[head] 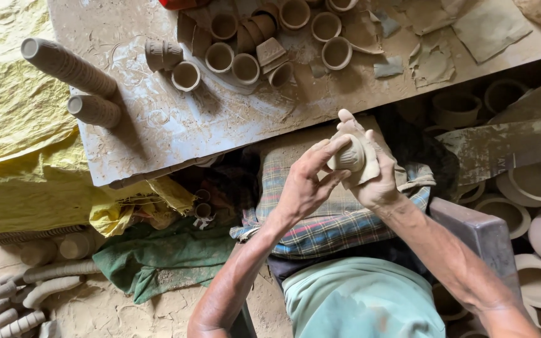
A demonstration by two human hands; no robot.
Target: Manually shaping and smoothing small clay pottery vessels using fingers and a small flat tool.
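Note:
A small wet clay cup (347,156) sits between both my hands, above a checked cloth (339,219) on my lap. My right hand (377,175) cradles the cup from behind, with a thin clay sheet under it. My left hand (308,181) has its fingers pressed on the cup's front and rim. Both hands are smeared with clay.
A clay-smeared board (176,125) ahead carries several small clay cups (245,67) and clay scraps (430,62). Two stacks of cups (70,66) lie on its left end. Yellow plastic sheet (14,125) left, green cloth (158,256) below, larger pots (536,181) right, cup stacks (7,307) bottom left.

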